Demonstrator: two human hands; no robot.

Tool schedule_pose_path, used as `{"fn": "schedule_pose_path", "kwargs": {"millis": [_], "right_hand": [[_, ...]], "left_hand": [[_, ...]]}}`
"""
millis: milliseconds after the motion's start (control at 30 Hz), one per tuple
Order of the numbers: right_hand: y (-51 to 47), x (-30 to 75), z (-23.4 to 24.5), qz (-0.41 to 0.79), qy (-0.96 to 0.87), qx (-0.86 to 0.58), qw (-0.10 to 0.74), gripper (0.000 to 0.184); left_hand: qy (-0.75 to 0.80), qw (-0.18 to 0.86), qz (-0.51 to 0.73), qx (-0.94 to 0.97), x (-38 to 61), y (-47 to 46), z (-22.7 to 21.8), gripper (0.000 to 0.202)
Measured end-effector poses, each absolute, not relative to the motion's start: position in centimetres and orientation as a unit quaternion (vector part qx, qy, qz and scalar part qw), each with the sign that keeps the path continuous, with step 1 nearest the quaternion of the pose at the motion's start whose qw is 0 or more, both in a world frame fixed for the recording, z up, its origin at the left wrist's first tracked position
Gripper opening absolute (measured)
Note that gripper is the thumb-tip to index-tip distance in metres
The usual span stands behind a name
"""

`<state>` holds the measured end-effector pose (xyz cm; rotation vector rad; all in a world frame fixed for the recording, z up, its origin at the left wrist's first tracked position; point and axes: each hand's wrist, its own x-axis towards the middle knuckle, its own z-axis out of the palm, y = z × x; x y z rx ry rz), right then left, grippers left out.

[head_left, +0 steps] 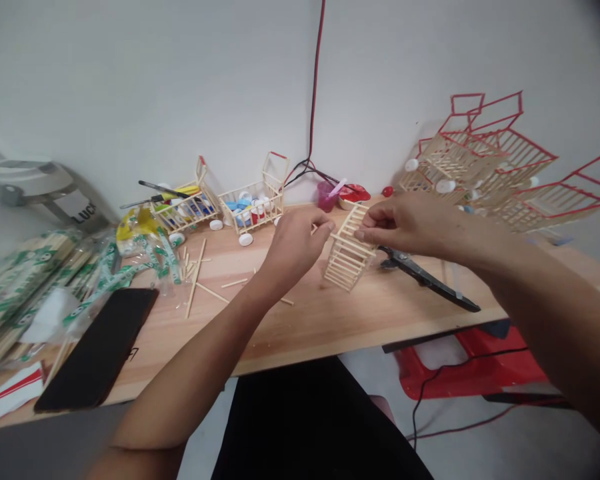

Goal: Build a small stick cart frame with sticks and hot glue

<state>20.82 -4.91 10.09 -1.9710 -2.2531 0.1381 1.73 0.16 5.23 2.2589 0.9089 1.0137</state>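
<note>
Wooden tabletop [320, 327], stick frame [347, 250] pointing away

The stick frame [347, 247] hangs just above the wooden tabletop [320, 320], with a pair of shears [425, 277] lying on the table directly to its right and a plastic cup [327, 197] standing behind it near the wall. Left of the frame lie loose sticks [195, 280], and beyond them are bundled stick packets [25, 287] and a phone [95, 350] nearer the table's front edge, while two stick carts [253, 200] holding bottle caps [245, 239] stand behind and left of it. Further right, behind the shears, finished carts [480, 167] lie piled on one another, and a plastic stool [465, 367] sits below the table.
</note>
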Motion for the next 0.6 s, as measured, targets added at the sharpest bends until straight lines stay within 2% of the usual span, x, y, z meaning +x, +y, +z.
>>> {"fn": "schedule_pose_path", "kwargs": {"millis": [133, 200, 400, 600], "right_hand": [[-5.1, 20.6, 10.0, 0.031, -0.748, -0.658, 0.074, 0.028], [-5.3, 20.4, 10.1, 0.023, -0.746, -0.662, 0.076, 0.028], [-5.5, 19.8, 10.2, 0.014, -0.739, -0.671, 0.068, 0.029], [-5.6, 20.2, 9.9, 0.025, -0.766, -0.634, 0.105, 0.027]], "left_hand": [[0.347, 0.322, 0.309, 0.825, 2.0, 0.9, 5.8, 0.042], [0.354, 0.369, 0.290, 0.809, 2.1, 1.1, 6.0, 0.047], [0.374, 0.453, 0.266, 0.764, 2.5, 1.4, 6.1, 0.039], [0.399, 0.485, 0.243, 0.739, 2.8, 1.7, 6.1, 0.026]]}}
